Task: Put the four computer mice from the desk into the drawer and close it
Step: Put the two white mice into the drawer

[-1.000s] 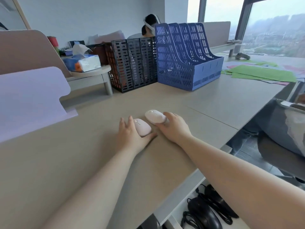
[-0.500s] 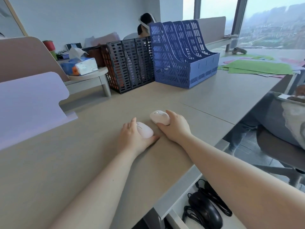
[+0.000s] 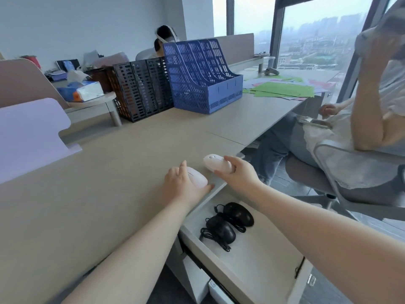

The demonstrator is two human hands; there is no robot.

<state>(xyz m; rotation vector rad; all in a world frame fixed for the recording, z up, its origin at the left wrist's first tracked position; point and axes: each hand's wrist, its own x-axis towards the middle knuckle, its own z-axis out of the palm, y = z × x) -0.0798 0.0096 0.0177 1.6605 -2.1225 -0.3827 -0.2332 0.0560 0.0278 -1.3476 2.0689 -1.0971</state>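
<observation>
Two pale pink wireless mice are in my hands near the desk's front edge. My left hand [image 3: 183,183] grips one pink mouse [image 3: 198,179], which rests on the desk [image 3: 109,172]. My right hand [image 3: 237,174] holds the other pink mouse [image 3: 213,163] just above the desk edge. Below them the drawer [image 3: 252,260] stands open. Two black wired mice lie inside it, one [image 3: 240,213] behind the other [image 3: 222,229], with their cables bundled beside them.
A blue file rack [image 3: 201,77] and a black file rack [image 3: 140,88] stand at the back of the desk. Green papers [image 3: 282,89] lie at the back right. A seated person [image 3: 361,119] on a chair is close to the right of the drawer.
Both hands have slid the pink mice toward the desk's front edge. The right hand has lifted its mouse off the surface. The view has dropped, showing the open drawer.
</observation>
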